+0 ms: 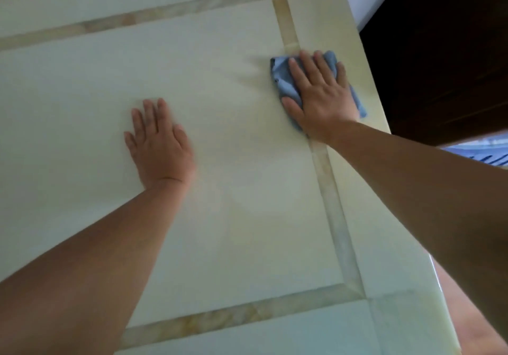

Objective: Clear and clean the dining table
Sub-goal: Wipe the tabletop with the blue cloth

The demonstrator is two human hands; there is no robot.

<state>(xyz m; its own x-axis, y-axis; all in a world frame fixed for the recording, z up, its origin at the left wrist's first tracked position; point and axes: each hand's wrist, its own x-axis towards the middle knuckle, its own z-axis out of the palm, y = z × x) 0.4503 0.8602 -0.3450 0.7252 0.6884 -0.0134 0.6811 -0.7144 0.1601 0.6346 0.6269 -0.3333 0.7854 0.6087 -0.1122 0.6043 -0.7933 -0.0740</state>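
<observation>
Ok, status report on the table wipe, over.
Right hand flat on blue cloth, near table edge. Left hand flat on bare top. Nothing in the way.

This looks like a dining area in a home. A large pale, polished stone table [220,107] with inlaid tan marble border strips [330,195] fills most of the view, and a bare hand [320,93] presses a blue cloth [286,79] flat on it. Dark wooden furniture [439,52] stands just beyond its edge.
</observation>
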